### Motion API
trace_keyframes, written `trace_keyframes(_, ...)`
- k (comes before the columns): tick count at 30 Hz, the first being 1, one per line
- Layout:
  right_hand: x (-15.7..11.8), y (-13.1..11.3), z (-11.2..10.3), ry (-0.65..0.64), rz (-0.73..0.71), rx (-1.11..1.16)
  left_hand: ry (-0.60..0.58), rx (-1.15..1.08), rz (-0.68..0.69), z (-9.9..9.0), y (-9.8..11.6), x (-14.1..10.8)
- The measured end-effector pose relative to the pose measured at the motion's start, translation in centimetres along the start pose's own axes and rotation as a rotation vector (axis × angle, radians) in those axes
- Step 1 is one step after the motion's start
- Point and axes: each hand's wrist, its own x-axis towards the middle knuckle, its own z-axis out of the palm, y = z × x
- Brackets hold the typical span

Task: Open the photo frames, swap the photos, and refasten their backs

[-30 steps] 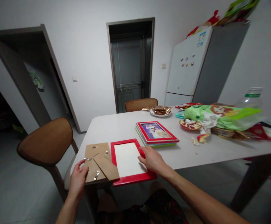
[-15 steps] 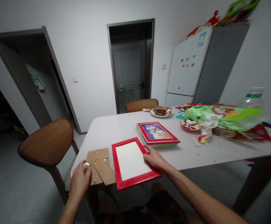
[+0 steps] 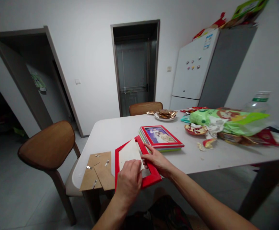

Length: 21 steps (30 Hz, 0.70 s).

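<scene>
Gripping the right side of a red picture frame (image 3: 152, 181) with the right hand (image 3: 158, 161), and pinching in the curled fingers of the left hand (image 3: 130, 177) a white sheet (image 3: 130, 151) tilted in the frame's opening. Held at the near edge of a white table (image 3: 106, 135), just beside a brown backing board (image 3: 101, 168) with metal clips to the left, and near a stack of picture frames (image 3: 161, 135). Strewn farther right with a split pomegranate (image 3: 195, 129) and a green printed bag (image 3: 237, 121).

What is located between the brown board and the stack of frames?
In the head view, the red frame, with the left hand on its white sheet, is there.
</scene>
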Motion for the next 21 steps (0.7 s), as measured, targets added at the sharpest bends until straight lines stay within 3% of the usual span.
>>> trace_keyframes(4, 1.2, 1.7, -0.9, 0.073, -0.054, -0.124, 0.235, 0.001, -0.199, -2.6, -2.0, -0.1)
trace_keyframes(8, 2.3, 3.6, -2.1, 0.174, -0.121, -0.538, 0.344, -0.009, -0.484, -4.6, -5.4, -1.9)
trace_keyframes(11, 2.6, 4.3, -2.7, 0.255, -0.18, -0.878, 0.276, 0.006, -0.658, -4.9, -7.6, -4.0)
trace_keyframes(13, 2.6, 4.5, -2.8, 0.274, -0.183, -1.004, 0.201, 0.016, -0.703, -4.8, -8.6, -5.1)
trace_keyframes(21, 2.3, 5.2, -2.7, 0.259, -0.185, -1.246, -0.018, 0.296, -0.623, -4.9, -9.0, -6.1)
